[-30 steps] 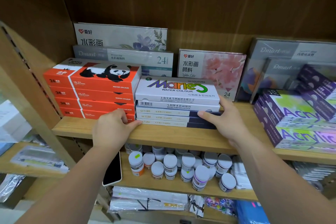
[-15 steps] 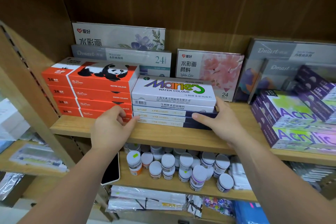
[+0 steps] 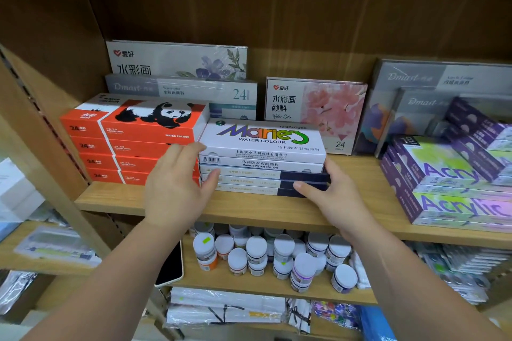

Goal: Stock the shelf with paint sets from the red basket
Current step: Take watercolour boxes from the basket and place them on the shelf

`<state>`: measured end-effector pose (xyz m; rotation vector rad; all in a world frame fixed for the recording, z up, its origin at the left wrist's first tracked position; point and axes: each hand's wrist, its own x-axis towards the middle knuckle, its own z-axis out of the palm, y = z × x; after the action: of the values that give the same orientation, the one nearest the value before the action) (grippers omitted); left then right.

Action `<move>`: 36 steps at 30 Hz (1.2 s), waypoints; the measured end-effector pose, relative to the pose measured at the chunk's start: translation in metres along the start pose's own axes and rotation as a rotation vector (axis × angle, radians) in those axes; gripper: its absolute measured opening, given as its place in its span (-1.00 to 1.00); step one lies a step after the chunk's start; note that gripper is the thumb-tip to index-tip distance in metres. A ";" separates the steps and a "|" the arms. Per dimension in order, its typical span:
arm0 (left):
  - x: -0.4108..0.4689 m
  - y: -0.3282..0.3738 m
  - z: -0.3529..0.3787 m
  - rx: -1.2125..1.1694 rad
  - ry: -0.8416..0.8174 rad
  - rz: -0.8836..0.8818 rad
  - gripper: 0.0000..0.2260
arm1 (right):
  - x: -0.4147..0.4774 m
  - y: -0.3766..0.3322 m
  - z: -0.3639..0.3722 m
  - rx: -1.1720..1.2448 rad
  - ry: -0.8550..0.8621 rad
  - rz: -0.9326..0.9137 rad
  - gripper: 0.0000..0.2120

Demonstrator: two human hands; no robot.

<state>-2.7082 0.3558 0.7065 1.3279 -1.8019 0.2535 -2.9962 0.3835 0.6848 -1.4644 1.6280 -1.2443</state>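
Shifted the left hand (image 3: pixel 177 191) up and rightward off the shelf edge since the earlier frame. Now presses its loosely straight fingers against the left end of the stack of flat white-and-navy cardboard paint sets (image 3: pixel 263 158), thumb on the front. Braces the right hand (image 3: pixel 336 196) against the stack's right end, fingers extended, thumb along the front. Sits at frame centre on the light wooden shelf (image 3: pixel 277 213). Just beside, leftward: stacked orange panda-print boxes (image 3: pixel 133 147). Far right: purple acrylic boxes (image 3: pixel 443 188). Below, on the lower wooden shelf (image 3: pixel 221 282): clustered white-lidded round paint jars (image 3: pixel 277 255).
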 end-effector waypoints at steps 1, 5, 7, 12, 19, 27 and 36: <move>0.008 0.004 0.001 0.035 0.010 0.081 -0.51 | 0.000 0.000 0.000 -0.022 0.018 0.002 -0.21; 0.027 0.017 0.009 0.200 -0.104 0.211 -0.30 | -0.004 -0.002 0.008 -0.067 0.169 0.009 -0.13; 0.024 0.019 0.014 0.238 -0.184 0.191 -0.29 | -0.004 0.000 0.012 -0.095 0.226 0.011 -0.24; 0.015 0.013 0.022 0.195 -0.202 0.154 -0.34 | -0.002 0.003 0.010 -0.127 0.239 -0.015 -0.31; 0.010 0.007 0.027 0.143 -0.229 0.074 -0.35 | 0.008 0.011 -0.011 -0.016 0.101 -0.073 -0.37; 0.007 0.004 0.030 0.100 -0.204 0.058 -0.38 | 0.013 0.009 -0.012 0.006 0.070 -0.108 -0.52; 0.011 0.003 0.027 0.088 -0.186 0.080 -0.54 | 0.012 0.007 -0.006 0.030 0.100 -0.079 -0.45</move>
<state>-2.7255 0.3335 0.6993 1.3801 -2.0229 0.2618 -3.0065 0.3728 0.6827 -1.4817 1.6219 -1.3999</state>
